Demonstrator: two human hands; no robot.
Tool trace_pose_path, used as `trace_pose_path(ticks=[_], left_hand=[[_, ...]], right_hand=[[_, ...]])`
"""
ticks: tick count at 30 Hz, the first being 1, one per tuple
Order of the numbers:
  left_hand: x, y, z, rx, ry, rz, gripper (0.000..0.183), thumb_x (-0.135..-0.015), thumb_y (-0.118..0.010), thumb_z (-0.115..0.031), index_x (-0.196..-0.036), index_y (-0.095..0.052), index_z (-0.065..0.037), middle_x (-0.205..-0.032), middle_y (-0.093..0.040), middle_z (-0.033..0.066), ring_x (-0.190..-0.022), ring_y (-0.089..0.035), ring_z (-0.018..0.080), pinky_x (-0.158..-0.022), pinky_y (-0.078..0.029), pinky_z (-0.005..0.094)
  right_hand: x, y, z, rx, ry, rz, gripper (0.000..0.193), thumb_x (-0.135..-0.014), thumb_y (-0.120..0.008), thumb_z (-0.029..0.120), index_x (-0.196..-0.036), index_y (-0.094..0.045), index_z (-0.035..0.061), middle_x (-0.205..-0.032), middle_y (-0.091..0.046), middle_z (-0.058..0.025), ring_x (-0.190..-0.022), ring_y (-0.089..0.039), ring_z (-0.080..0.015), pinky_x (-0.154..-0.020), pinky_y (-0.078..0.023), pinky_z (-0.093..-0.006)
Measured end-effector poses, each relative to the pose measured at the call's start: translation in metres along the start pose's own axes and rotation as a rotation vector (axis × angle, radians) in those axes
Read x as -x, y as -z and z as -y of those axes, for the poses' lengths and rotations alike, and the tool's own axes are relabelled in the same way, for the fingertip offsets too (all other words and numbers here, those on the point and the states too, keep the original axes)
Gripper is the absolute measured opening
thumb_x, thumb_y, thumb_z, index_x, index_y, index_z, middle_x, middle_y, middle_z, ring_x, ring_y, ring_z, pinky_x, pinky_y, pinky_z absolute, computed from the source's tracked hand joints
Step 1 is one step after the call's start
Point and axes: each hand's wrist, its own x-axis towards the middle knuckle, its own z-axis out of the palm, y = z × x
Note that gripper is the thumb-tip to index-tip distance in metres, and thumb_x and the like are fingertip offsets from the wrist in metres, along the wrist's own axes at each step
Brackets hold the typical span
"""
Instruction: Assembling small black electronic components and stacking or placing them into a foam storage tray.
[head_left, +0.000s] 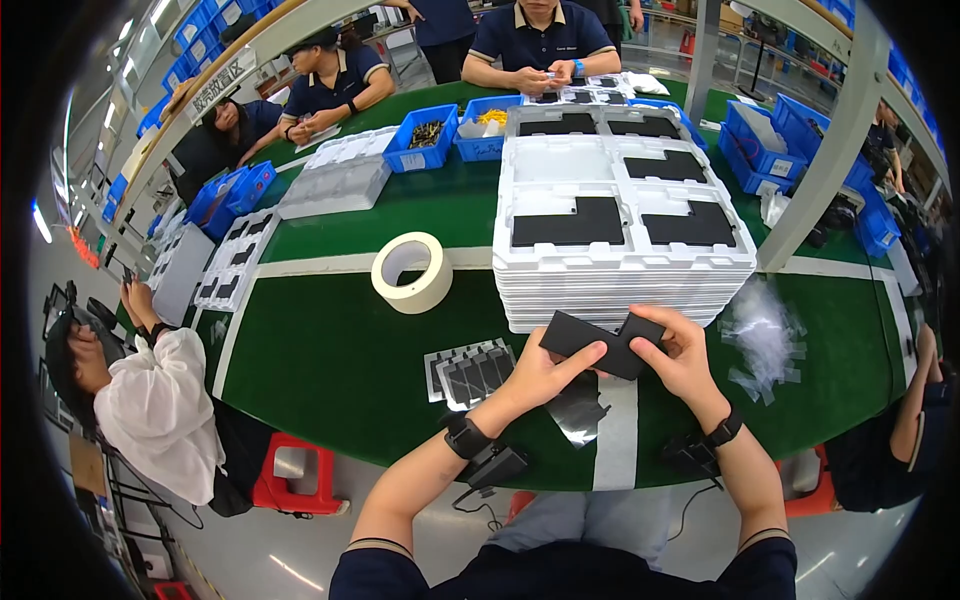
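Note:
Both my hands hold a flat black piece with a notched edge (573, 339) above the table's near side. My left hand (545, 378) grips its left part, thumb on top. Around the right part close the fingers and thumb of my right hand (684, 352). Just beyond my hands rises a stack of white plastic trays (620, 292); the top tray carries several similar black pieces (567, 228), and one of its pockets has none. Beside my left hand lie sheets with black patches (472, 376). A clear film sheet (580, 418) lies beneath my hands.
A roll of cream tape (424, 293) stands left of the trays. Clear plastic strips (762, 340) are heaped on the right. Blue bins (422, 140) line the far side of the green table (320, 340). A metal post (832, 150) rises at right. Other people sit around.

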Motion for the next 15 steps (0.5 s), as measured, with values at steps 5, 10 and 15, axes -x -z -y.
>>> trace_pose_path(ticks=[5,10,15], left_hand=[[0.001,0.002,-0.002,0.062,0.075,-0.032,0.015,-0.082,-0.06,-0.01,-0.089,-0.055,0.003,-0.083,-0.06,0.0083,-0.066,-0.059,0.0133,-0.058,-0.051,0.0246],[0.0,0.004,0.001,-0.001,0.074,-0.049,0.014,-0.082,-0.06,-0.012,-0.084,-0.055,0.0,-0.074,-0.06,0.0048,-0.053,-0.055,0.0096,-0.05,-0.042,0.021],[0.0,0.002,0.0,-0.018,0.081,-0.062,0.014,-0.083,-0.06,-0.015,-0.081,-0.055,-0.001,-0.069,-0.058,0.0022,-0.048,-0.051,0.0076,-0.047,-0.038,0.0199]], right_hand=[[0.0,0.001,0.005,0.027,0.004,0.05,0.034,-0.079,-0.059,0.001,-0.113,-0.053,0.002,-0.102,-0.057,-0.0079,-0.087,-0.057,-0.011,-0.074,-0.045,-0.0227],[-0.001,0.0,0.006,0.013,-0.045,0.076,0.032,-0.082,-0.056,0.001,-0.114,-0.049,0.0013,-0.097,-0.058,-0.0075,-0.085,-0.056,-0.0094,-0.072,-0.044,-0.0222],[0.0,0.0,-0.002,-0.04,-0.02,0.033,0.026,-0.082,-0.055,0.001,-0.108,-0.049,0.0002,-0.093,-0.06,-0.0075,-0.083,-0.057,-0.0098,-0.072,-0.044,-0.0219]])
